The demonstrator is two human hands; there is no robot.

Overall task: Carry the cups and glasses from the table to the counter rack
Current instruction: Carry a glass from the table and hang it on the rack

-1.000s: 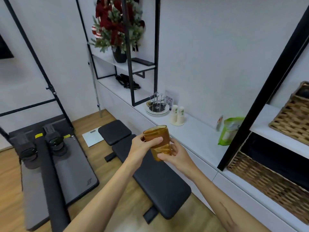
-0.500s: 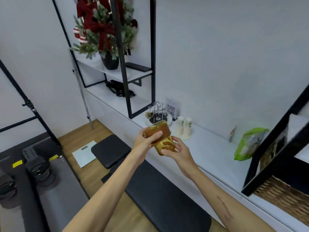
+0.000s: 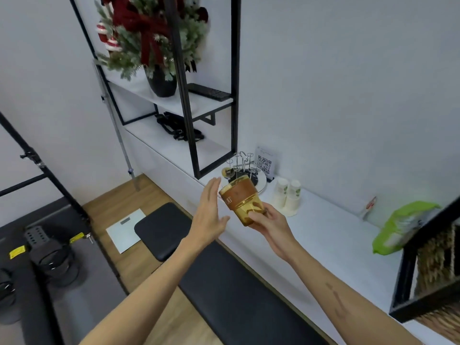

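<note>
White counter (image 3: 321,235) runs along a white wall, black metal shelving (image 3: 189,115) above its far end. Cup rack (image 3: 245,170) with thin metal prongs stands on the counter just past the shelving's post, a QR-code card (image 3: 264,163) right behind it, two stacks of paper cups (image 3: 286,196) beside it. Green bag (image 3: 403,226) lies further along at right. Potted festive plant (image 3: 154,38) on the upper shelf. Black padded bench (image 3: 219,267) on the wood floor in front of the counter. Right hand (image 3: 270,224) grips an amber glass (image 3: 242,200) with a brown sleeve by its lower part, tilted, held in the air in front of the rack, not touching it. Left hand (image 3: 210,212) is released, fingers straight, palm just beside the glass rim; contact unclear.
</note>
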